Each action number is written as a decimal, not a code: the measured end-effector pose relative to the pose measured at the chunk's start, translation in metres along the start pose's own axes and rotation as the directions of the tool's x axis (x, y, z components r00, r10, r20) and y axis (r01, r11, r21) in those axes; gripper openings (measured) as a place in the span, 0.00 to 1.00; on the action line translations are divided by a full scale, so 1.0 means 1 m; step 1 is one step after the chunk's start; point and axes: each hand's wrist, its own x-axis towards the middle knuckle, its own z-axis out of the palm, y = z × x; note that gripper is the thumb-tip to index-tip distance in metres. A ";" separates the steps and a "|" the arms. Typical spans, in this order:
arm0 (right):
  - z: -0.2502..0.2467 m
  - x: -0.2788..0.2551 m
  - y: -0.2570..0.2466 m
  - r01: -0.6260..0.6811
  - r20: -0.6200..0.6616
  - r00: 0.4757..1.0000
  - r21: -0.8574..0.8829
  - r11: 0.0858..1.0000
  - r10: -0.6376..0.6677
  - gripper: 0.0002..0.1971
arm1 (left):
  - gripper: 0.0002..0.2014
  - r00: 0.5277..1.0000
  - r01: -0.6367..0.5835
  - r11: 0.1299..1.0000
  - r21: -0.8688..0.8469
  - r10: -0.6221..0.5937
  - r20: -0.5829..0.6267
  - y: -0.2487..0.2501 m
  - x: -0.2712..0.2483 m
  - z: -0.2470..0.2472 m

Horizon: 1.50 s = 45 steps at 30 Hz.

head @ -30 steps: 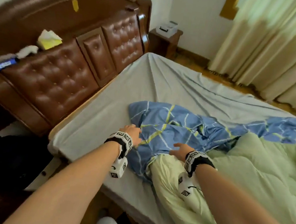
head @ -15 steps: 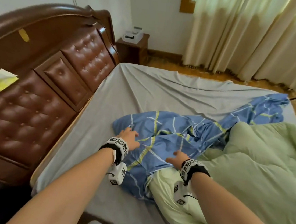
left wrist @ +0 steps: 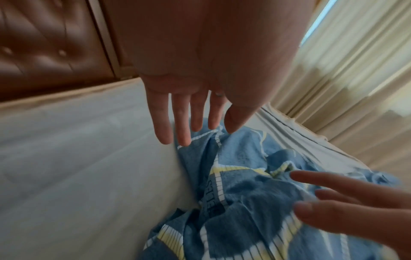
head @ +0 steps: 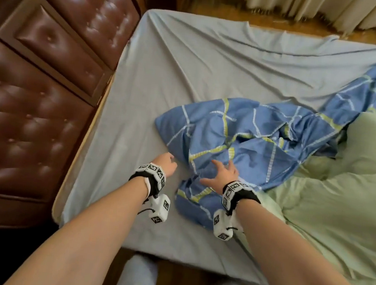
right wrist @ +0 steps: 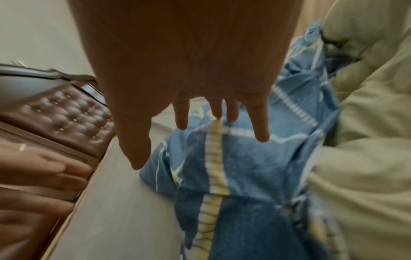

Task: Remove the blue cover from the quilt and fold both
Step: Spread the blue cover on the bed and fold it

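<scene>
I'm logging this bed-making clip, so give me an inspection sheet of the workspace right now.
Surface: bed sheet, grey, creased, on the mattress.
Job's things: blue cover bunched mid-bed, partly pulled off the green quilt, which lies to the right.
Clutter: nothing seen on the bed.
Hands: left hand open, fingers straight at the cover's edge; right hand open, spread over the cover.
Cables: short cords at the wrist cameras.
Surroundings: brown tufted headboard, cream curtains, wooden floor.

cover (head: 264,136): blue, white and yellow lines | quilt (head: 338,200): pale green | sheet (head: 190,68): grey | headboard (head: 35,103): brown
</scene>
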 end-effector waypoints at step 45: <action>-0.048 -0.008 -0.172 0.192 -0.388 0.921 0.357 0.914 -0.042 0.23 | 0.15 0.988 -0.035 0.907 -0.419 -0.032 -0.150 -0.126 0.052 -0.113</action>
